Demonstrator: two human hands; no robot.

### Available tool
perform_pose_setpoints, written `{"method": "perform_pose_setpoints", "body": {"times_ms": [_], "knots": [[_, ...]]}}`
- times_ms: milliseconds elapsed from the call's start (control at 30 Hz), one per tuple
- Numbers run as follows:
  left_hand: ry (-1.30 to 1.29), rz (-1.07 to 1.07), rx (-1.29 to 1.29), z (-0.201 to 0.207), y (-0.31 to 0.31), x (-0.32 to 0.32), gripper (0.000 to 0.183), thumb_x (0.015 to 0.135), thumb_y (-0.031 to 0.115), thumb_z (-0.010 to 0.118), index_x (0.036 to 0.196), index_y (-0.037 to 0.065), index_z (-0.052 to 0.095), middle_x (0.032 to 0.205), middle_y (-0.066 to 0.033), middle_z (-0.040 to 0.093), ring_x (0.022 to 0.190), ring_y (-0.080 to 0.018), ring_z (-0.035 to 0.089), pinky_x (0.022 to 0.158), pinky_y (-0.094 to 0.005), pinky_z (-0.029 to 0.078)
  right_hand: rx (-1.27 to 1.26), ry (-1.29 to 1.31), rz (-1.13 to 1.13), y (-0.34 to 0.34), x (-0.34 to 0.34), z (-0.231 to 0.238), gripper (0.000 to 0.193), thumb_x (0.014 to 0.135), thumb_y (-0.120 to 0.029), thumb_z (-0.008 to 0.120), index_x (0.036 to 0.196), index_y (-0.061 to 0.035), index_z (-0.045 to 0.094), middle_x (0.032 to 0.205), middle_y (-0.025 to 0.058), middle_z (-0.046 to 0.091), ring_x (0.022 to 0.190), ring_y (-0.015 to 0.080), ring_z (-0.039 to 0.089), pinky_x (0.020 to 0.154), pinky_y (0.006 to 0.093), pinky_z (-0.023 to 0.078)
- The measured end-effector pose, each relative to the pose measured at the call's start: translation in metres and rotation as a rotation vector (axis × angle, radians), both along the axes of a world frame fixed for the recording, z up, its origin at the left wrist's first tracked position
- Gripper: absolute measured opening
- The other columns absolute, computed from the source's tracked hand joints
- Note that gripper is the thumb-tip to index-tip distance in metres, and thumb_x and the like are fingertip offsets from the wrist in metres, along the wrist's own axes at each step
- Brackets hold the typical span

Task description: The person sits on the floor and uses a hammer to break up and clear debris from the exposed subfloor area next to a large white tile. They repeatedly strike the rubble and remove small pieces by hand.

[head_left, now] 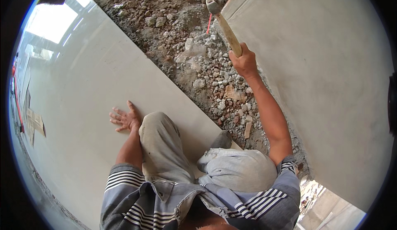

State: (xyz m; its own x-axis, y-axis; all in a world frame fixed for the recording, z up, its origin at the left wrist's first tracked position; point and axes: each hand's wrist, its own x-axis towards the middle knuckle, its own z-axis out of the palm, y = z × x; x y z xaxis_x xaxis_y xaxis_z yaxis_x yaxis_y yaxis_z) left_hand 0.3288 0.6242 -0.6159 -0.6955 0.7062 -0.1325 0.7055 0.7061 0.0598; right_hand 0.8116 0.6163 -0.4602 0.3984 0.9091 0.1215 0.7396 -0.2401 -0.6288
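Observation:
My right hand (245, 61) is closed round the lower end of a wooden-handled hammer (228, 32). The arm reaches out ahead, and the dark metal hammer head (212, 5) points away from me over the rubble. My left hand (126, 117) lies flat with its fingers spread on a large pale, glossy floor slab (91, 81), beside my left knee. Both my knees are bent, and the slab is under me.
Broken stones and rubble (202, 75) fill the gap between the slab and a big pale panel (318, 64) at the right. A thin red strip (209, 24) shows by the hammer head. Torn cardboard (36, 121) lies at the far left.

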Motion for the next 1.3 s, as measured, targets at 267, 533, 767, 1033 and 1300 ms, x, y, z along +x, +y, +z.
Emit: {"method": "perform_pose_setpoints", "body": {"times_ms": [267,533,767,1033,1300], "knots": [[0.011,-0.001,0.003,-0.001,-0.001,-0.002,0.101,0.081,0.084,0.034,0.156,0.021,0.01,0.163,-0.0115,0.0,0.149,-0.0341,-0.005,0.108,-0.0712,-0.002,-0.769,-0.295,-0.009,0.017,0.007,-0.006,0.033,0.081,-0.021,0.063,0.109,-0.0033,0.065,0.093,0.0198,0.07,0.09,0.0363,0.069,0.079,0.0498,0.054],[-0.016,-0.002,0.018,0.003,0.0,0.001,0.1,0.081,0.083,0.034,0.156,0.022,0.01,0.163,-0.0112,-0.001,0.149,-0.0344,-0.006,0.107,-0.0714,-0.004,0.06,-0.128,0.135,-0.043,0.009,-0.022,0.023,0.08,-0.021,0.063,0.094,-0.005,0.056,0.08,0.0202,0.067,0.076,0.0405,0.067,0.067,0.0496,0.053],[-0.002,0.003,-0.017,0.0,-0.002,-0.003,0.101,0.081,0.084,0.034,0.156,0.021,0.011,0.163,-0.0119,0.0,0.149,-0.0352,-0.006,0.107,-0.0716,-0.003,-0.631,-0.184,-0.131,-0.056,0.01,-0.024,0.024,0.08,-0.016,0.064,0.098,-0.0037,0.055,0.087,0.0198,0.067,0.073,0.0376,0.068,0.06,0.0456,0.056],[-0.007,-0.012,0.056,0.0,0.0,-0.001,0.101,0.08,0.085,0.034,0.156,0.021,0.013,0.163,-0.0124,0.001,0.149,-0.0357,-0.005,0.107,-0.072,-0.003,-0.341,-0.375,0.108,-0.07,0.019,-0.003,0.039,0.08,-0.016,0.065,0.116,-0.0039,0.056,0.102,0.0174,0.069,0.092,0.0359,0.068,0.076,0.0484,0.055],[0.0,0.016,0.017,-0.003,0.002,-0.003,0.102,0.079,0.085,0.034,0.156,0.022,0.012,0.163,-0.0119,0.002,0.15,-0.0338,-0.002,0.108,-0.0714,-0.002,-0.318,-0.42,0.027,-0.083,0.002,-0.026,0.035,0.08,-0.014,0.065,0.111,-0.0032,0.054,0.092,0.0159,0.068,0.077,0.0348,0.069,0.066,0.0456,0.057]]}}
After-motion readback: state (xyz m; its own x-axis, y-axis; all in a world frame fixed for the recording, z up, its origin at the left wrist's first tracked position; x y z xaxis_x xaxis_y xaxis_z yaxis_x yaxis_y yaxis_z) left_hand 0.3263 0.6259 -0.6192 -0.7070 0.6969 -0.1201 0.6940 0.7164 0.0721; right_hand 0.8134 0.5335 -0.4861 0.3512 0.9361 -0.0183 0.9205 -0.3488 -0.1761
